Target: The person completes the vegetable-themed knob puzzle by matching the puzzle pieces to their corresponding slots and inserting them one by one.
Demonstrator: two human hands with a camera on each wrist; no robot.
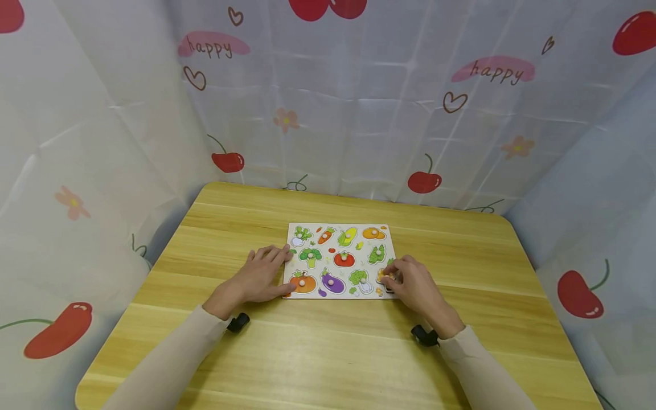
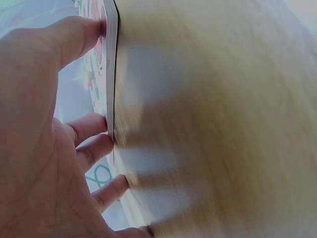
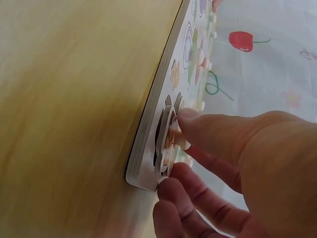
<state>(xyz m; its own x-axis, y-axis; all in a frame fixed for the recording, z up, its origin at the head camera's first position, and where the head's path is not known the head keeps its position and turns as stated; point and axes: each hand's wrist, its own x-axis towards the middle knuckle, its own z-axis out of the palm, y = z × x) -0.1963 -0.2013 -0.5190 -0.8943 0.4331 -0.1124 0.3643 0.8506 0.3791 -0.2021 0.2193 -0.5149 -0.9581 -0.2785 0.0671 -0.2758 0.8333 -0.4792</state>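
A wooden vegetable peg puzzle board lies flat on the table. On its left side rests my left hand, fingers extended along the edge and thumb over the corner by the pumpkin piece. In the left wrist view, the thumb presses the board's top face while some fingertips touch its side. My right hand pinches an orange-brown puzzle piece at the board's near right corner. That piece sits tilted, partly raised over a dark recess, its white knob between thumb and fingers. My hand covers part of its picture.
Other knobbed pieces, among them an eggplant, a tomato and broccoli, lie in the board. The wooden table reaches back to a cherry-print curtain, which also hangs at both sides.
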